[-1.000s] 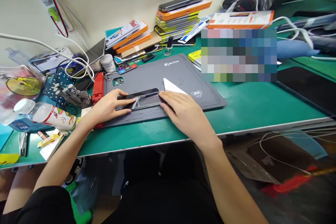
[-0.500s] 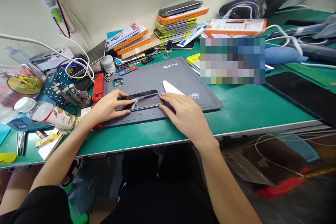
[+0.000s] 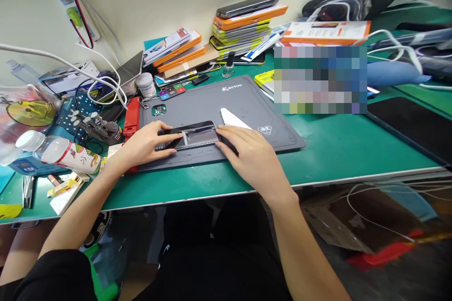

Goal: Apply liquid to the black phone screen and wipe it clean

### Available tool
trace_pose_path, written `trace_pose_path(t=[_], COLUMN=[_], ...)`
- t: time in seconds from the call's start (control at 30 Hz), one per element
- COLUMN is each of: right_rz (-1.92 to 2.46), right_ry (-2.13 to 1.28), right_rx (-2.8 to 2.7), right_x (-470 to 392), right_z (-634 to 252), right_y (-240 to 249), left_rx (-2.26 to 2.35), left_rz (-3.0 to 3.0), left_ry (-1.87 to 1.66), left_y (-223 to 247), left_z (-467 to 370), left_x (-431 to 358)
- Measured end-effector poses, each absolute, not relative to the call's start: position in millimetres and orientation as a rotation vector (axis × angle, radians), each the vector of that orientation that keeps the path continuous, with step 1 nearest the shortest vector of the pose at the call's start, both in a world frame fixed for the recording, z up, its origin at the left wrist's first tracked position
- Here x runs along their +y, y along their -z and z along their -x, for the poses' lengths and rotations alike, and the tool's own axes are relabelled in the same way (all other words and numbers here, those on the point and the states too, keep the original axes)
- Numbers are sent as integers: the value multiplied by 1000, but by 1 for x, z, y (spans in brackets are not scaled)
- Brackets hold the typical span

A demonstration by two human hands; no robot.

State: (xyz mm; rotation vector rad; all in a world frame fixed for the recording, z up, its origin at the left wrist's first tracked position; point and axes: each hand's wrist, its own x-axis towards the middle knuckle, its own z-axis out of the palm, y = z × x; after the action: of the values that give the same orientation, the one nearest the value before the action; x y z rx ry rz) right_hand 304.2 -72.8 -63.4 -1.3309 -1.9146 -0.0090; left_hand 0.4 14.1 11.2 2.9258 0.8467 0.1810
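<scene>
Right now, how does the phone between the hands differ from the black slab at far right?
Handling: phone has the left hand and right hand at its ends; no hand touches the slab.
Support: phone on the grey mat, slab on the green tabletop.
Look: phone shows pale reflections, slab looks almost uniformly black.
Shared: both dark, flat, glossy.

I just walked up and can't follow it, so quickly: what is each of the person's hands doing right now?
Left hand: holding one end of the phone.
Right hand: holding the phone's other end.
</scene>
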Motion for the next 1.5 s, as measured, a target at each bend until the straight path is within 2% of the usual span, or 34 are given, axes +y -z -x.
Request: trace_pose_path(t=[1.5], right_rz=[1339], right_ry=[11], right_rx=[-1927], right_x=[-76], right_z=[-303], right_y=[63], left_rx=[883], left_rz=[-2863], left_ry=[-207], left_y=[-4], left_z=[0], left_x=[12])
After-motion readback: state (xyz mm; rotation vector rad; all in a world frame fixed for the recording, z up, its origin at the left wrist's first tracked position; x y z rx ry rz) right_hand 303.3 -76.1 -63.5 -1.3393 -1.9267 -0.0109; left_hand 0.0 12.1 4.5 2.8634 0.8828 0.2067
